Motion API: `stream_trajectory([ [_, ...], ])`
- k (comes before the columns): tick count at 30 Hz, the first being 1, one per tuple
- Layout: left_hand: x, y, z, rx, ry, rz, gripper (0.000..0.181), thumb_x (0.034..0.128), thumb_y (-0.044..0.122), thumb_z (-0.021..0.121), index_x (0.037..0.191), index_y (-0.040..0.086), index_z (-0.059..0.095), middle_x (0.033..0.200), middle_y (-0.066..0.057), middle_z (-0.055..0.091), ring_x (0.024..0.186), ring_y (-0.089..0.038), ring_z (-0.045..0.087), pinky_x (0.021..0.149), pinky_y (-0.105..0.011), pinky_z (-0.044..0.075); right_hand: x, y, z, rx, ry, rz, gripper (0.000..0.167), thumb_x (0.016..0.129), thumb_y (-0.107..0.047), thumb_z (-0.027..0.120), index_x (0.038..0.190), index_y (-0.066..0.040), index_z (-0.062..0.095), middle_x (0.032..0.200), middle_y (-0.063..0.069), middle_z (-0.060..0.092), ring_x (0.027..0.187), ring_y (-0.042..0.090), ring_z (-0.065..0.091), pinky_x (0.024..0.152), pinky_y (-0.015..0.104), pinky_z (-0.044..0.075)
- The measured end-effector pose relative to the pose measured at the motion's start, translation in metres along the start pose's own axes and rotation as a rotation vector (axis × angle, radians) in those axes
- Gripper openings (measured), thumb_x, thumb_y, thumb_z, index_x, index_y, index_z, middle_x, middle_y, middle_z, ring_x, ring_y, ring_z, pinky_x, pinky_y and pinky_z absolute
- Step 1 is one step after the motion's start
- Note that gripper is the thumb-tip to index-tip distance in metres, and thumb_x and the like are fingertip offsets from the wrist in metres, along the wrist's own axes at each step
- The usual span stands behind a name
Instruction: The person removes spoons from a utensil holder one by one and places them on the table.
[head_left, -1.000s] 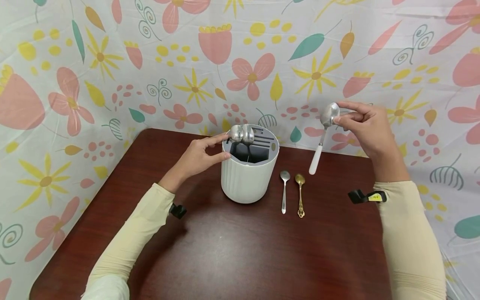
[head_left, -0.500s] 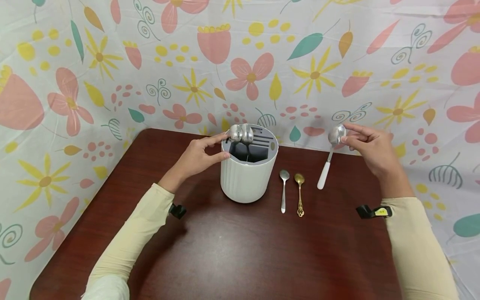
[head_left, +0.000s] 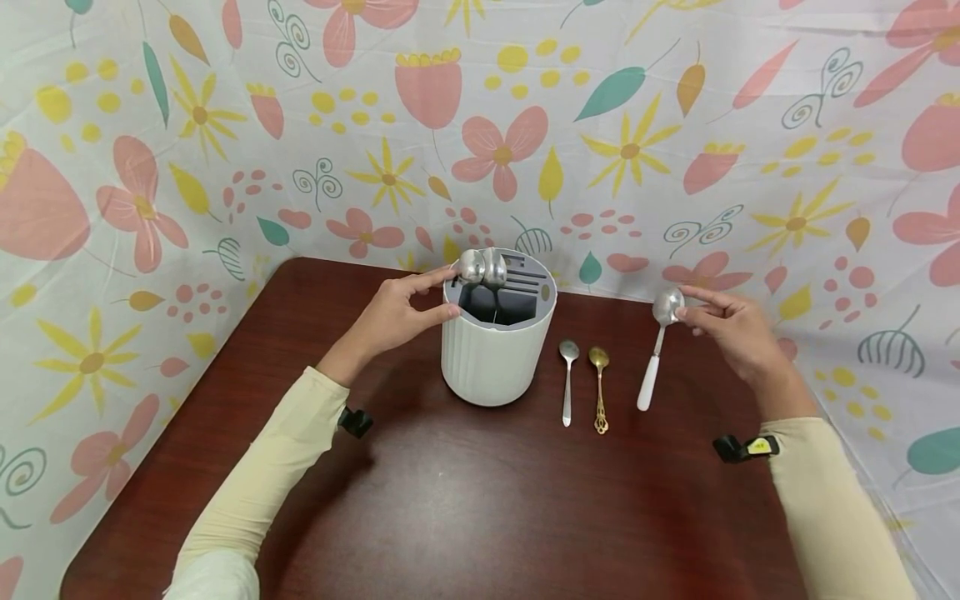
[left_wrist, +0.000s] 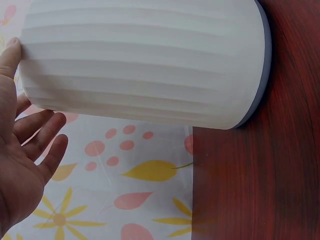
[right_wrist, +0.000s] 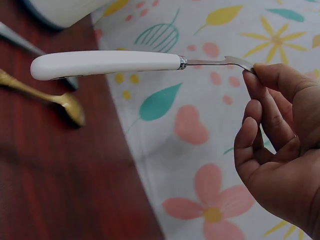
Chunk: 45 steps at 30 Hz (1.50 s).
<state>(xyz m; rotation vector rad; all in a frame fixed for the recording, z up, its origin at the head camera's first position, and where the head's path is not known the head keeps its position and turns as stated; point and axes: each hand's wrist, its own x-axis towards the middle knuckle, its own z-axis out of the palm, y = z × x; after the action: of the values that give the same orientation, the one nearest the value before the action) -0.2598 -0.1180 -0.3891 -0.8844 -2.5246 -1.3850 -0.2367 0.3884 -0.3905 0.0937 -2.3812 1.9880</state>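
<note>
My right hand [head_left: 731, 329] pinches a white-handled spoon [head_left: 649, 379] by the edge of its metal bowl between thumb and fingertips. The spoon's white handle [right_wrist: 107, 65] points down towards the table; whether its tip touches, I cannot tell. My left hand [head_left: 393, 321] rests on the left rim of a white ribbed utensil holder [head_left: 487, 367], its thumb and fingers spread and fairly straight. Two spoons [head_left: 482, 267] stand in the holder, bowls up. To the holder's right lie a silver spoon [head_left: 567, 383] and a gold spoon [head_left: 600, 390], side by side.
The dark reddish wooden table [head_left: 442, 500] carries everything. A floral-patterned cloth [head_left: 337, 125] hangs along its back and left side. The holder's grey insert [head_left: 525, 287] has narrow slots and larger dark compartments.
My right hand has lowered the white-handled spoon towards the table, moving first a little to the right. The left hand and the holder have stayed in place.
</note>
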Motion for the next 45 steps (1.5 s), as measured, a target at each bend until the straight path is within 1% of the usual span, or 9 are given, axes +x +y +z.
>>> stream_trajectory([
  [4,0.000,0.001,-0.001,0.002,0.000,-0.007,0.060,0.0899,0.043,0.079,0.145,0.028,0.060,0.149,0.009,0.056,0.120,-0.023,0.056,0.099,-0.045,0.049,-0.001,0.016,-0.002,-0.016,-0.025,0.044,0.036,0.096,-0.009,0.073,0.131,-0.018,0.073,0.101,-0.017,0.075,0.078,0.005,0.065,0.068,0.019,0.053],
  [7,0.000,0.002,-0.001,-0.003,-0.001,-0.009,0.060,0.0899,0.044,0.079,0.145,0.028,0.060,0.149,0.009,0.056,0.119,-0.021,0.055,0.099,-0.048,0.049,-0.003,0.026,-0.002,-0.008,-0.038,0.064,0.034,0.095,-0.009,0.074,0.127,-0.020,0.075,0.094,-0.014,0.076,0.075,0.005,0.065,0.067,0.019,0.053],
  [10,-0.001,0.002,-0.001,-0.009,-0.002,-0.012,0.060,0.0900,0.045,0.079,0.145,0.029,0.060,0.148,0.009,0.056,0.119,-0.022,0.055,0.100,-0.050,0.049,-0.004,0.036,-0.002,0.006,-0.066,0.067,0.035,0.095,-0.007,0.074,0.129,-0.015,0.073,0.092,-0.011,0.076,0.076,0.006,0.066,0.066,0.019,0.054],
  [17,0.000,0.000,0.001,0.003,-0.004,-0.005,0.059,0.0906,0.044,0.078,0.145,0.030,0.060,0.148,0.009,0.056,0.119,-0.019,0.056,0.098,-0.041,0.048,-0.003,0.054,-0.003,-0.064,-0.074,0.129,0.036,0.097,-0.015,0.073,0.133,-0.017,0.071,0.089,-0.011,0.075,0.079,0.007,0.064,0.068,0.022,0.055],
  [22,0.000,0.000,0.001,0.001,-0.003,-0.007,0.059,0.0904,0.044,0.078,0.145,0.030,0.060,0.148,0.008,0.057,0.121,-0.020,0.056,0.099,-0.040,0.048,-0.001,0.064,-0.005,-0.073,-0.084,0.156,0.038,0.097,-0.017,0.073,0.135,-0.018,0.070,0.089,-0.011,0.075,0.077,0.007,0.064,0.069,0.024,0.056],
  [28,0.000,0.001,0.000,-0.006,-0.001,-0.009,0.059,0.0906,0.045,0.078,0.145,0.030,0.060,0.148,0.008,0.057,0.124,-0.025,0.057,0.100,-0.041,0.048,-0.001,0.071,-0.007,-0.017,-0.124,0.168,0.040,0.097,-0.015,0.072,0.137,-0.014,0.067,0.091,-0.009,0.076,0.078,0.007,0.066,0.070,0.023,0.056],
  [32,0.000,0.000,0.001,-0.010,-0.002,-0.007,0.059,0.0905,0.045,0.078,0.145,0.030,0.060,0.148,0.009,0.057,0.123,-0.025,0.057,0.100,-0.043,0.048,0.000,0.075,-0.007,0.004,-0.133,0.162,0.038,0.098,-0.014,0.071,0.136,-0.012,0.067,0.095,-0.008,0.077,0.083,0.007,0.067,0.071,0.022,0.056],
  [39,-0.003,0.001,-0.001,-0.025,0.006,-0.033,0.060,0.0901,0.045,0.078,0.145,0.030,0.059,0.149,0.010,0.056,0.124,-0.034,0.055,0.100,-0.047,0.048,0.006,0.087,-0.003,0.046,-0.163,0.137,0.041,0.100,-0.012,0.068,0.140,-0.008,0.061,0.100,-0.008,0.076,0.093,0.010,0.067,0.074,0.022,0.055],
  [45,-0.001,0.002,0.001,-0.024,-0.002,-0.020,0.060,0.0910,0.043,0.078,0.146,0.028,0.059,0.149,0.008,0.056,0.123,-0.036,0.055,0.101,-0.049,0.048,0.006,0.095,-0.001,0.027,-0.155,0.125,0.043,0.100,-0.014,0.068,0.141,-0.004,0.057,0.101,-0.009,0.073,0.092,0.009,0.066,0.072,0.022,0.054],
])
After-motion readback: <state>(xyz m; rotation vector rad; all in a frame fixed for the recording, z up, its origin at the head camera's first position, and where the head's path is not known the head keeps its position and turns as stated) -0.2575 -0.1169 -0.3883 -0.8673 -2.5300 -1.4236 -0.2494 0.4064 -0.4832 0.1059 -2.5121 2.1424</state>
